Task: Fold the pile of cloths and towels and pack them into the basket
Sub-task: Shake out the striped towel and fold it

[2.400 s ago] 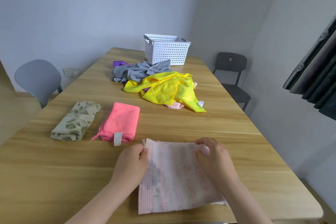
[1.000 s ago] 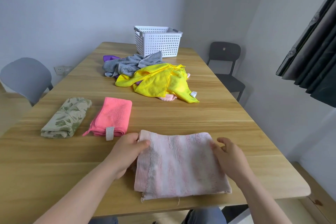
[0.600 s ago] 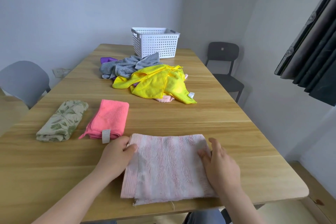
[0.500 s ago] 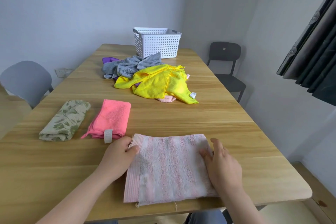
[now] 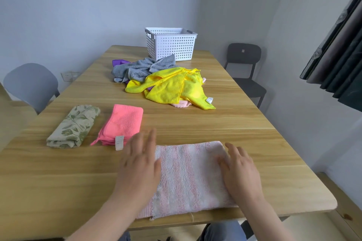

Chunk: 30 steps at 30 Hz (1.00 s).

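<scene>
A pale pink striped towel (image 5: 188, 178) lies folded flat at the near edge of the wooden table (image 5: 244, 129). My left hand (image 5: 140, 164) lies over its left edge with fingers straight, blurred by motion. My right hand (image 5: 240, 172) rests flat on its right side, fingers spread. Left of the towel sit a folded coral-pink cloth (image 5: 122, 124) and a folded green leaf-print cloth (image 5: 75, 125). Farther back is a loose pile: a yellow cloth (image 5: 172, 87), a grey towel (image 5: 143, 68), a purple cloth (image 5: 118, 62). The white perforated basket (image 5: 171, 45) stands at the far end.
A grey chair (image 5: 31, 84) stands at the table's left, a black chair (image 5: 244, 68) at the far right. Dark curtains (image 5: 340, 51) hang at the right. My knees show below the table's near edge.
My left hand let go of the towel's left edge and now lies open and flat over it. My right hand stays flat on the right side. The view tilted slightly.
</scene>
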Available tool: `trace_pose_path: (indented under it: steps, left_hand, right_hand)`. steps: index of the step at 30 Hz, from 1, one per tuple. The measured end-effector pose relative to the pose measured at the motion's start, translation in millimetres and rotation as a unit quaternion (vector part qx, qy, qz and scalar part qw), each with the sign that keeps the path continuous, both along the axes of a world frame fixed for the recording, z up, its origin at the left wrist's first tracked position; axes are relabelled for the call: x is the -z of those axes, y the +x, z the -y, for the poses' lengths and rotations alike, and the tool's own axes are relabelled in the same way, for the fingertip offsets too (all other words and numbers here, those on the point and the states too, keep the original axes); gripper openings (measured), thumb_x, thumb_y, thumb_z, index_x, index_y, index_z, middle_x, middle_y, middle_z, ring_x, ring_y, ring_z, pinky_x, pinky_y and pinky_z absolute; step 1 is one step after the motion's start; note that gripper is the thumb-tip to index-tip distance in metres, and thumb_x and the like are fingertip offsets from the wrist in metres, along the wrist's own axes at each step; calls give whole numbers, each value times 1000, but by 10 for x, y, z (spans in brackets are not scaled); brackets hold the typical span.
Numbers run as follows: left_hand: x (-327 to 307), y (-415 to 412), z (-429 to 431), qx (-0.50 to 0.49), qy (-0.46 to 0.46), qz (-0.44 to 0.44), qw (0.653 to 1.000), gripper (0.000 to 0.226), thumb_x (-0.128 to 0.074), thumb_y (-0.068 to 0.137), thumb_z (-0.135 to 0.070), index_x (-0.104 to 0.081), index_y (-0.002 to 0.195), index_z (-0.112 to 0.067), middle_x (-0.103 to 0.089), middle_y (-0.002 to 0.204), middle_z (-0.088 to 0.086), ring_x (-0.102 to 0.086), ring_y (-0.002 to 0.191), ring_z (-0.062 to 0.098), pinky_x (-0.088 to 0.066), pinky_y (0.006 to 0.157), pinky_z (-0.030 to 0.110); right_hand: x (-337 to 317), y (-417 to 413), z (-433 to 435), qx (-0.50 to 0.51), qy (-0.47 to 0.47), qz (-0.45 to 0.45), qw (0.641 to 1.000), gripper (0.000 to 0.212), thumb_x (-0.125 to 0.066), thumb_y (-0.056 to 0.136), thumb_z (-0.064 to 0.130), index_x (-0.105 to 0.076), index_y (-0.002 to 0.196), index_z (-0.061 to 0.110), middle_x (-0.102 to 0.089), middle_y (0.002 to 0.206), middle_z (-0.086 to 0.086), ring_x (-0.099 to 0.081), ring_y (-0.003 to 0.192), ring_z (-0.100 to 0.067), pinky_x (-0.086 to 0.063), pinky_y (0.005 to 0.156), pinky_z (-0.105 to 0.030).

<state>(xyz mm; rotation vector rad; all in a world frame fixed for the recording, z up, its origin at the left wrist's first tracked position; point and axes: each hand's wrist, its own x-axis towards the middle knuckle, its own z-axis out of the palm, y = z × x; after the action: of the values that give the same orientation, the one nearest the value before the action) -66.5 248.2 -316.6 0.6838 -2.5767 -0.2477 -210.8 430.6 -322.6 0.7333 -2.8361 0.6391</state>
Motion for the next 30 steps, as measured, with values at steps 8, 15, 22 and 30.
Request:
trace_pose_path:
  steps: [8,15,22,30]
  left_hand:
    - [340,-43,-295,49,5,166,985,71,-12,88,-54,-43,140,-16,-30,151,6,-28,140,26,-11,109,39]
    - [303,-57,-283,46,25,198,979,70,-15,91,-55,-52,134,-14,-40,146,7,-41,133,25,-16,105,40]
    - [148,-568,77,153,-7,238,959,100,14,62,-74,3,150,-28,15,157,-8,18,144,11,12,117,37]
    - [-47,-399,-251,213,8,-82,974,30,-43,76,-23,-62,99,-22,-59,98,-10,-45,97,8,-32,86,19]
  right_hand:
    - [145,-52,82,-142,112,58,982,92,9,74,76,-2,152,28,5,159,10,8,146,-10,5,116,-28]
    - [112,-146,94,-117,142,77,980,81,1,82,68,4,152,28,8,159,12,9,146,-11,5,118,-37]
    - [57,-197,2,-46,140,58,987,69,-22,96,57,-9,152,19,-11,159,3,-6,147,-20,-10,118,-40]
    - [-242,-181,-394,-39,56,117,991,27,-61,81,44,-64,75,18,-59,67,5,-49,59,-10,-37,52,-23]
